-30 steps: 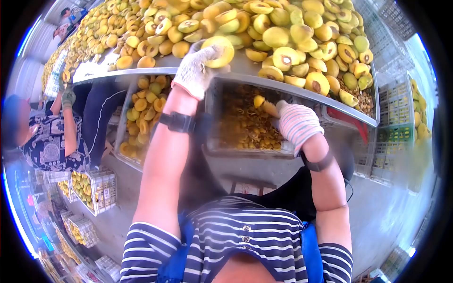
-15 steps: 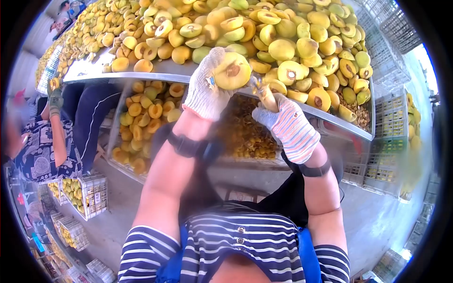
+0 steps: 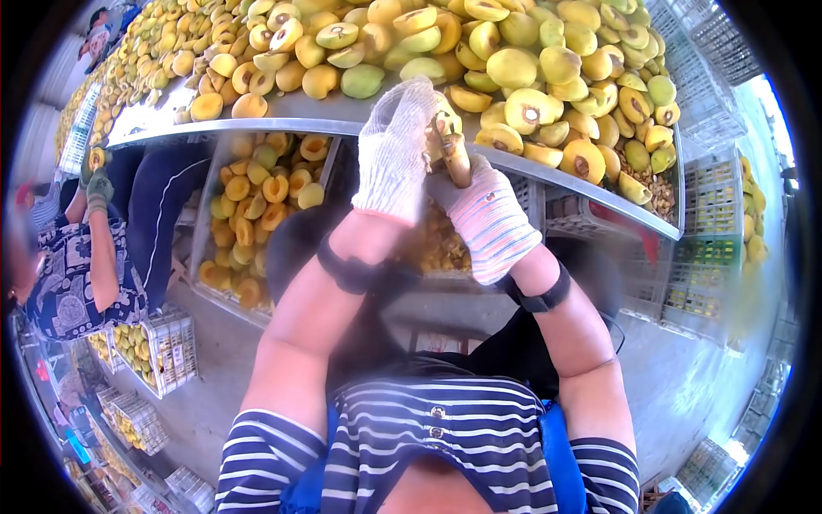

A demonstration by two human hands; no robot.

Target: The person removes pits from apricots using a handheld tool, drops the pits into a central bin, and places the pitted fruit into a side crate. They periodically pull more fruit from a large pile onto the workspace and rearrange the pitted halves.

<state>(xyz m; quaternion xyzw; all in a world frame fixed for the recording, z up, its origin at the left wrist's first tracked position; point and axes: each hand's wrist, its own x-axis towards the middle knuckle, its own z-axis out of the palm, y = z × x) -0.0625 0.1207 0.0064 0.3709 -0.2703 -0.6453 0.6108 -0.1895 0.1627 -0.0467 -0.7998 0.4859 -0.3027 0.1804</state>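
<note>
My left hand (image 3: 396, 146), in a white knit glove, is closed around a halved yellow peach (image 3: 443, 110), now turned edge-on and mostly hidden by the fingers. My right hand (image 3: 490, 214), in a striped knit glove, grips a short tool with a wooden handle (image 3: 457, 161). The tool's metal end meets the peach half, but its exact shape is hidden. Both hands are close together over the near edge of a metal-rimmed table (image 3: 334, 127). Heaped peach halves (image 3: 522, 68) lie just beyond them, several with stones showing.
Below the table edge stand a crate of peach halves (image 3: 257, 206) and a container of brown-yellow scraps (image 3: 445, 248). Stacked plastic crates (image 3: 706, 214) rise on the right. At the left sits another person (image 3: 81, 265) with gloved hands; a fruit-filled crate (image 3: 171, 351) stands nearby.
My left hand has turned the peach half from facing me to edge-on. My right hand has moved left and up, bringing the tool against the fruit.
</note>
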